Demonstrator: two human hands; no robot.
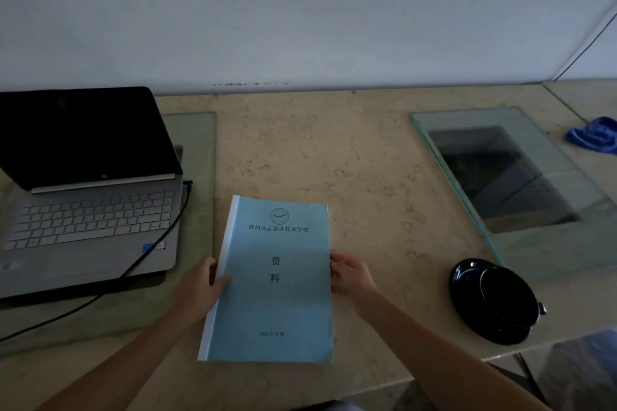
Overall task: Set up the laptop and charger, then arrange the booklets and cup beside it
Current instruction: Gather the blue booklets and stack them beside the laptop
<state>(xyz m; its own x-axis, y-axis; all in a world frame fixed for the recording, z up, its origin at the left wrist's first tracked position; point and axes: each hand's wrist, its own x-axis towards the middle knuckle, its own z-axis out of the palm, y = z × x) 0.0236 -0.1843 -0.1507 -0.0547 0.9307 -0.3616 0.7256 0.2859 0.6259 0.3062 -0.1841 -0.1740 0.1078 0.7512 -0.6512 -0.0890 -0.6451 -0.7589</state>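
Observation:
A light blue booklet (272, 280) with printed characters lies on the stone counter (367, 177), just right of the laptop. My left hand (200, 287) grips its left edge, thumb on the cover. My right hand (350, 277) holds its right edge. The silver laptop (90, 210) stands open at the left with a dark screen. A black charger cable (160, 243) runs from its right side toward the counter's front left. A black cup with a saucer (494, 300) sits at the right near the front edge.
Under the laptop lies a glass panel (200, 143). Another glass panel (521, 177) covers a dark opening at the right. A blue cloth (594, 133) rests at the far right. A white wall rises behind the counter.

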